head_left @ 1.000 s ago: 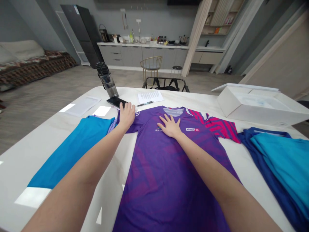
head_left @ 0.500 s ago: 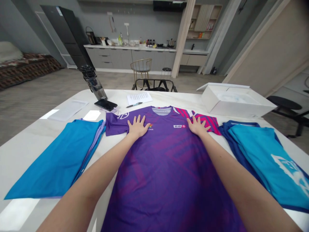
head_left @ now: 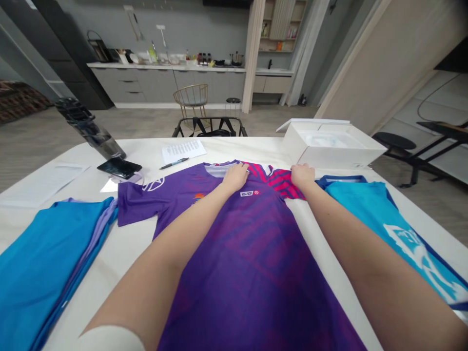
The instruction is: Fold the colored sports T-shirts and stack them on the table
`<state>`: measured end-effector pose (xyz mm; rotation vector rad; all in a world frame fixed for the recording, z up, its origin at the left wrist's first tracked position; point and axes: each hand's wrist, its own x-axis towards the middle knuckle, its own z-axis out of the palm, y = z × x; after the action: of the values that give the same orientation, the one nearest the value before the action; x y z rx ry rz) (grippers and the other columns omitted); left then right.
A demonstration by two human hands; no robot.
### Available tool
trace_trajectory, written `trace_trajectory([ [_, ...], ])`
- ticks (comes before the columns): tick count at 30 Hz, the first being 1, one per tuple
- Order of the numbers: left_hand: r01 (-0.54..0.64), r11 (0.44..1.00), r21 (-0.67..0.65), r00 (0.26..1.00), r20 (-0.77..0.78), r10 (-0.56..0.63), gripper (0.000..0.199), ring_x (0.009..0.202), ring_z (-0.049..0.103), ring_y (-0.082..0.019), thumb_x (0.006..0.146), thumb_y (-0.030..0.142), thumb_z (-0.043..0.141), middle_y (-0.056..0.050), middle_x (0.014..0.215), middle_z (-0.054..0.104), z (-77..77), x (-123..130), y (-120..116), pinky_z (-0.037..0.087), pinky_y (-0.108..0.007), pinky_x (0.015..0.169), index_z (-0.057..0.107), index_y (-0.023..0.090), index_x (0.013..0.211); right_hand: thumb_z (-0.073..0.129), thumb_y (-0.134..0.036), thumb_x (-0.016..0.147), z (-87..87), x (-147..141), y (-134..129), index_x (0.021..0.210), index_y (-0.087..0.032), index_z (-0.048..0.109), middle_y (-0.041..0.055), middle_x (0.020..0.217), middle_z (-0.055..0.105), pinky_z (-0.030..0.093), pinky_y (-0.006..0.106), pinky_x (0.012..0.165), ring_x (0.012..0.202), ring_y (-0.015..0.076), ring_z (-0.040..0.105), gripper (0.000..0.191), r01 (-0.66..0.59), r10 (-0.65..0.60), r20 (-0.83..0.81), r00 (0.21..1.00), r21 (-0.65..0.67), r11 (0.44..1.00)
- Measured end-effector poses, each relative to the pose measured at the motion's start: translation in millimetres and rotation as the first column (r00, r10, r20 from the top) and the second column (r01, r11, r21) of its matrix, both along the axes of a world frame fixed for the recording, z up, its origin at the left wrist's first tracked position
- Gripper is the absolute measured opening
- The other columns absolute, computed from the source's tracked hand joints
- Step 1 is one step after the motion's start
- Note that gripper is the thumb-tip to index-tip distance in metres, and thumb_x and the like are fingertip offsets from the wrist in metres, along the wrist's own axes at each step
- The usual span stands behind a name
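Observation:
A purple jersey [head_left: 241, 253] with a pink-striped sleeve lies face up and spread out, its collar toward the far side of the table. Closed at the collar's right end, by the shoulder, my left hand [head_left: 236, 177] grips the jersey fabric. My right hand [head_left: 302, 174] is closed on the outer end of the striped sleeve. The purple sleeve on the left lies flat on the table. Folded blue shirts [head_left: 54, 253] are stacked left of the jersey. On the right lies another stack with a turquoise shirt [head_left: 373, 214] on top.
The white table [head_left: 307, 229] also bears a phone [head_left: 120, 167], a dark clear bottle [head_left: 98, 134], a printed sheet [head_left: 186, 150], a pen [head_left: 174, 163] and an open white box [head_left: 329, 146] at the back right. A black chair [head_left: 208, 127] stands behind the far edge.
Both hands have gone from lying flat on the jersey's chest to closing on it: the left moved right to the collar, the right out to the striped sleeve's end. The view has turned right.

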<state>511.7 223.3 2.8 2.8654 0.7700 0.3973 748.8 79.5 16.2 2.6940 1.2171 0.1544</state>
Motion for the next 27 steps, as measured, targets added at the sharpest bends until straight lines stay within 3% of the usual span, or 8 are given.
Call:
trace_trajectory([
  [3,-0.060,0.998,-0.033,0.998,-0.035,0.058,0.033,0.112,0.064,-0.026,0.103,0.027,0.036,-0.014,0.120,0.067,-1.7,43,11,0.050,-0.038,0.096,0.059,0.016,0.124,0.044,-0.009,0.091,1.2,21,1,0.121,-0.009,0.069,0.0240,0.123,0.066,0.043,0.049,0.097,0.126,0.0352,0.052,0.039,0.061,-0.065,-0.036,0.997,-0.085,0.994],
  [6,-0.131,0.989,-0.063,0.984,-0.126,0.122,0.035,0.109,0.066,-0.028,0.102,0.022,0.033,-0.016,0.117,0.068,-6.4,68,27,0.051,-0.038,0.092,0.059,0.016,0.125,0.048,-0.010,0.090,-0.2,31,2,0.122,-0.009,0.069,0.0257,0.124,0.065,0.044,0.051,0.097,0.126,0.0375,0.053,0.038,0.072,-0.074,-0.022,0.997,-0.092,0.993],
  [10,-0.159,0.984,-0.083,0.972,-0.185,0.142,0.037,0.112,0.066,-0.030,0.099,0.017,0.034,-0.019,0.116,0.067,-12.7,80,47,0.050,-0.042,0.094,0.058,0.015,0.127,0.045,-0.013,0.093,-1.2,35,3,0.119,-0.009,0.070,0.0264,0.126,0.062,0.043,0.050,0.096,0.124,0.0385,0.053,0.037,0.028,-0.026,0.033,0.999,-0.077,0.997],
  [15,-0.175,0.975,-0.136,0.975,-0.159,0.153,0.036,0.112,0.066,-0.034,0.098,0.022,0.037,-0.021,0.115,0.067,-17.1,83,59,0.051,-0.044,0.093,0.057,0.015,0.128,0.035,-0.010,0.094,8.4,32,0,0.117,-0.006,0.071,0.0270,0.121,0.065,0.043,0.046,0.092,0.121,0.0367,0.054,0.043,-0.062,0.073,0.081,0.994,-0.133,0.989],
  [19,-0.193,0.958,-0.211,0.978,-0.117,0.171,0.032,0.108,0.068,-0.033,0.098,0.025,0.039,-0.019,0.114,0.068,-18.6,82,64,0.052,-0.043,0.090,0.062,0.018,0.120,0.037,-0.014,0.096,32.4,22,-9,0.113,-0.002,0.070,0.0275,0.112,0.068,0.043,0.045,0.092,0.117,0.0372,0.056,0.039,-0.095,0.113,0.123,0.986,-0.142,0.985],
  [22,-0.196,0.928,-0.316,0.978,0.011,0.210,0.027,0.104,0.068,-0.029,0.096,0.024,0.043,-0.016,0.111,0.070,-19.6,78,69,0.052,-0.041,0.090,0.066,0.019,0.111,0.042,-0.024,0.099,60.6,2,-14,0.112,-0.001,0.067,0.0274,0.107,0.069,0.043,0.046,0.092,0.111,0.0375,0.060,0.037,-0.157,0.174,0.153,0.973,-0.119,0.980],
  [27,-0.084,0.832,-0.548,0.920,0.279,0.276,0.012,0.094,0.067,-0.020,0.091,0.019,0.055,-0.010,0.097,0.072,-16.6,61,73,0.050,-0.032,0.093,0.067,0.017,0.092,0.045,-0.030,0.100,103.6,-67,-8,0.109,-0.006,0.065,0.0226,0.098,0.072,0.045,0.041,0.089,0.097,0.0320,0.067,0.033,-0.293,0.295,0.040,0.955,-0.048,0.955],
])
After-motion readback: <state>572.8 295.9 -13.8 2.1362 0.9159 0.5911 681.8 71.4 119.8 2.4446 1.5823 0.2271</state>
